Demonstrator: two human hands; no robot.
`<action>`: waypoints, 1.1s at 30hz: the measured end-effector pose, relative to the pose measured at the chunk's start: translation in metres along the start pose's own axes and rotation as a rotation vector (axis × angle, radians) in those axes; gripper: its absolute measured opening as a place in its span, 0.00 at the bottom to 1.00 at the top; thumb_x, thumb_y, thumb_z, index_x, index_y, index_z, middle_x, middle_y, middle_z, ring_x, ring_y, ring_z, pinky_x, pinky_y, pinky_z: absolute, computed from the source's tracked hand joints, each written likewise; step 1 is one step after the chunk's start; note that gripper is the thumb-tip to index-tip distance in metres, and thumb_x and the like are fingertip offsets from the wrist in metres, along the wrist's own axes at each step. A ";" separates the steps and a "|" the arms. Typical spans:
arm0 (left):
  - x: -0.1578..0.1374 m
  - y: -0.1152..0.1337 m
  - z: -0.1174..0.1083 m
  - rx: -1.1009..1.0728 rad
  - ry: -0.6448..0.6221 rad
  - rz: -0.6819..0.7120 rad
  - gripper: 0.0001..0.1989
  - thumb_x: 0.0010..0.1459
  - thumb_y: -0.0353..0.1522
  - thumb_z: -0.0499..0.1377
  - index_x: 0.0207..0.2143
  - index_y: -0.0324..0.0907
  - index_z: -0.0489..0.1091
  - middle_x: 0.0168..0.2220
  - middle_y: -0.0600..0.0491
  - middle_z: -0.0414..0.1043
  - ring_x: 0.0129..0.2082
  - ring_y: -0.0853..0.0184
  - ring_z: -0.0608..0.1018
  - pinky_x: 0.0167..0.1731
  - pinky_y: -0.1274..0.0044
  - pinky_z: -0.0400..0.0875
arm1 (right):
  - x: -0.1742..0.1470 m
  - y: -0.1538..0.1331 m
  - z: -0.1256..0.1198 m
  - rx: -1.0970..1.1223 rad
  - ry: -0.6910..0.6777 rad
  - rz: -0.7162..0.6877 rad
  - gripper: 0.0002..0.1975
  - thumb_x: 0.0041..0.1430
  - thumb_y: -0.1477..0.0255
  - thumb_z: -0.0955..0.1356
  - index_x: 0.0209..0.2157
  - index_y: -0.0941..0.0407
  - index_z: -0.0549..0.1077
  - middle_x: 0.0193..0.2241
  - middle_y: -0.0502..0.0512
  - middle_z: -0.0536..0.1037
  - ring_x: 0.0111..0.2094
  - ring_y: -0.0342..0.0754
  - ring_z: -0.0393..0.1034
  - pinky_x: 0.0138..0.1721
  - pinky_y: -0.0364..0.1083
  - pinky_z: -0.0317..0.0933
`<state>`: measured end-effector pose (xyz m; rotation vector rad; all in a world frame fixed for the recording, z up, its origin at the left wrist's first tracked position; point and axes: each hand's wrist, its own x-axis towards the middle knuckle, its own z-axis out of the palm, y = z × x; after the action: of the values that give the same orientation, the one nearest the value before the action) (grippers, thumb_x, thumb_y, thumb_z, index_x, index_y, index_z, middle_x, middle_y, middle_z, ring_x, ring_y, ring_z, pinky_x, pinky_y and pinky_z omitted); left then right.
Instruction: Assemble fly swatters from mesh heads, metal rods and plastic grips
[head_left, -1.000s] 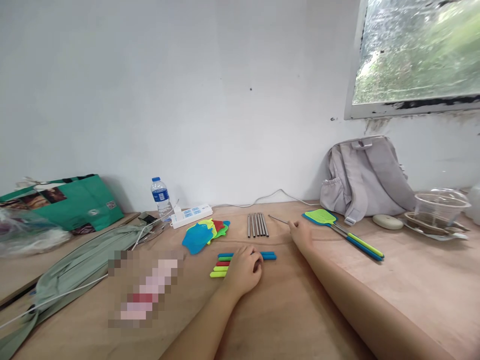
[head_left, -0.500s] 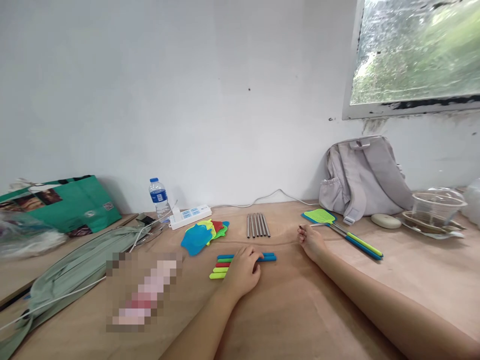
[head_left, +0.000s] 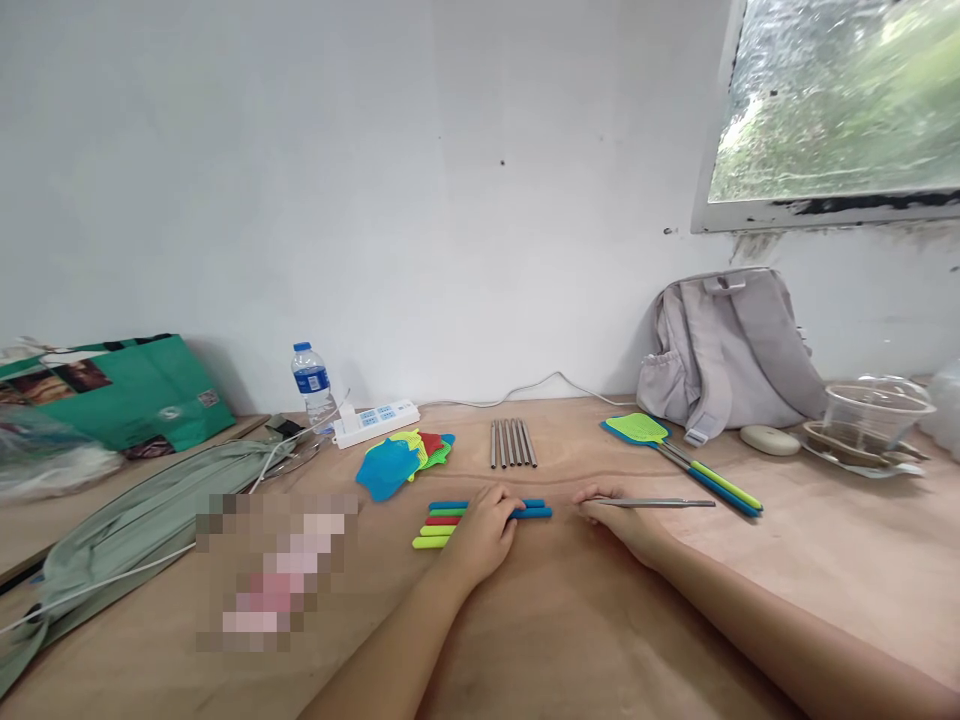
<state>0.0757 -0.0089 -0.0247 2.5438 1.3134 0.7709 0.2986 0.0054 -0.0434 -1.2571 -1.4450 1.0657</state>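
Right hand [head_left: 621,522]: we are pinching a slim grey metal rod [head_left: 675,502] between thumb and fingers, which are nearly meeting; the rod is pointing back over the wrist, toward the right side of the light-brown wooden table [head_left: 525,640].
Left hand [head_left: 486,525]: we are resting it palm down across a row of slender blue, green, red and yellow-green handles [head_left: 439,531], the fingers half curling; how firmly they are gripping, we cannot tell.
Handles: they are lying side by side, running roughly parallel to the table's far edge.
Tubes: straight grey metal tubes [head_left: 514,443] are lying in a row beyond our hands, nearer the far edge.
Mesh pieces: flat blue, yellow, red and green plastic pieces [head_left: 390,470] are overlapping, left of the tubes.
Swatters: two long-handled swatters with lime-green and blue mesh heads [head_left: 636,429] are lying together right of the tubes, handles slanting toward the near right corner.
Far edge, left: a blue-capped clear plastic bottle [head_left: 311,380] is standing beside a white power strip [head_left: 386,424].
Far edge, right: a pale grey fabric backpack [head_left: 731,345] is leaning against the white wall [head_left: 450,250].
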 end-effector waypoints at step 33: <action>0.002 -0.006 0.003 -0.040 -0.039 0.022 0.13 0.56 0.25 0.48 0.40 0.43 0.67 0.39 0.51 0.64 0.41 0.66 0.67 0.43 0.75 0.63 | 0.005 -0.003 0.010 0.365 -0.046 0.122 0.05 0.43 0.75 0.63 0.19 0.57 0.70 0.22 0.53 0.74 0.25 0.45 0.71 0.31 0.45 0.68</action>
<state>0.0736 -0.0035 -0.0287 2.5324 1.2479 0.7403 0.2880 0.0095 -0.0425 -1.0706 -1.1513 1.3776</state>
